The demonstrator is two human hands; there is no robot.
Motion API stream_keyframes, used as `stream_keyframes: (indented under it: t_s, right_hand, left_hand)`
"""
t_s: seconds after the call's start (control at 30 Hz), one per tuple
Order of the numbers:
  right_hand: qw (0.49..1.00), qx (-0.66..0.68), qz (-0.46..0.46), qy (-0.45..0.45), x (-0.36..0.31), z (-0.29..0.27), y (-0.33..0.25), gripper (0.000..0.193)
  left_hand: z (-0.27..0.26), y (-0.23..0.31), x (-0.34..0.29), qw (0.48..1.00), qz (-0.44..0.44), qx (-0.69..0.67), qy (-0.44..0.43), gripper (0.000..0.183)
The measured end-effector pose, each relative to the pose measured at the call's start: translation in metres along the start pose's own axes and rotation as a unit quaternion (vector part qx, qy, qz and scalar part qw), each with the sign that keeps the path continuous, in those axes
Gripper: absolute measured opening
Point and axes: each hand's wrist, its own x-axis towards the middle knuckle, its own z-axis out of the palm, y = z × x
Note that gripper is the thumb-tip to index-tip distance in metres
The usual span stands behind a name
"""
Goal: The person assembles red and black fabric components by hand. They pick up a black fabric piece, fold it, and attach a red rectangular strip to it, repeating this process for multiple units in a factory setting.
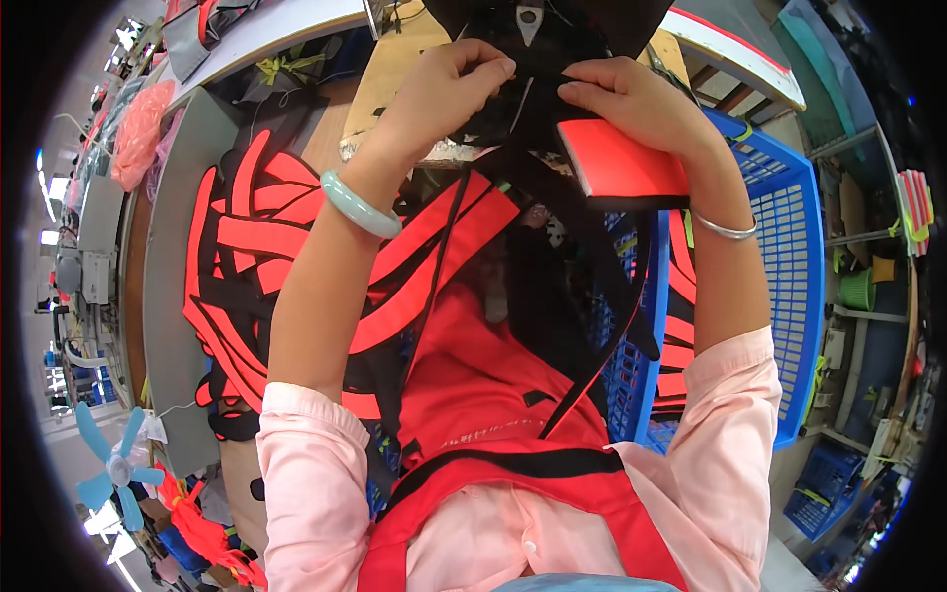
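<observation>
My left hand [456, 87] is closed in a pinch beside the dark sewing machine [530, 28]; what is between its fingertips is too small to make out. To its right, my right hand [636, 99] has thumb and fingers closed on the edge of a black-and-red fabric piece [623, 163]. The red panel of that piece hangs below my right palm, above the blue basket. Between my hands a dark fabric strip [533, 111] lies at the machine. Long red and black strips [434, 257] trail from the machine toward my lap, over my red apron [483, 370].
At left, a grey bin [178, 286] holds a tangle of red-black strips [261, 237]. A blue plastic basket [789, 266] with more strips stands at right. The worn wooden tabletop [395, 59] surrounds the machine. A light-blue fan [118, 469] is lower left.
</observation>
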Motion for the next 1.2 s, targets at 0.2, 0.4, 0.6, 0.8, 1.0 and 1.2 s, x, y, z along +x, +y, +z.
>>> stream_keyframes:
  t_s: [0.2,0.4,0.6,0.8,1.0,1.2]
  right_hand:
    - [0.999,0.008,0.041,-0.033,0.017,-0.008,0.006,0.034]
    - [0.998,-0.017,0.026,-0.053,0.026,-0.013,0.007,0.039]
    - [0.998,0.042,0.046,-0.032,0.023,-0.009,0.007,0.036]
    - [0.999,0.02,0.031,0.021,0.024,-0.005,0.015,0.034]
    - [0.999,0.034,0.04,0.002,0.019,-0.007,0.003,0.036]
    - [0.999,-0.008,0.037,0.036,0.01,-0.008,0.009,0.035]
  left_hand:
    - [-0.002,0.001,0.014,0.988,-0.079,-0.134,-0.006,0.026]
    - [-0.004,0.0,0.023,0.971,-0.11,-0.214,-0.002,0.022]
    - [-0.007,-0.004,0.026,0.953,-0.112,-0.279,-0.019,0.02]
    - [-0.004,-0.002,0.036,0.911,-0.155,-0.38,-0.031,0.015]
    - [-0.008,-0.003,0.028,0.88,-0.161,-0.443,-0.06,0.015]
    - [-0.045,-0.032,0.039,0.9,-0.057,-0.431,-0.038,0.024]
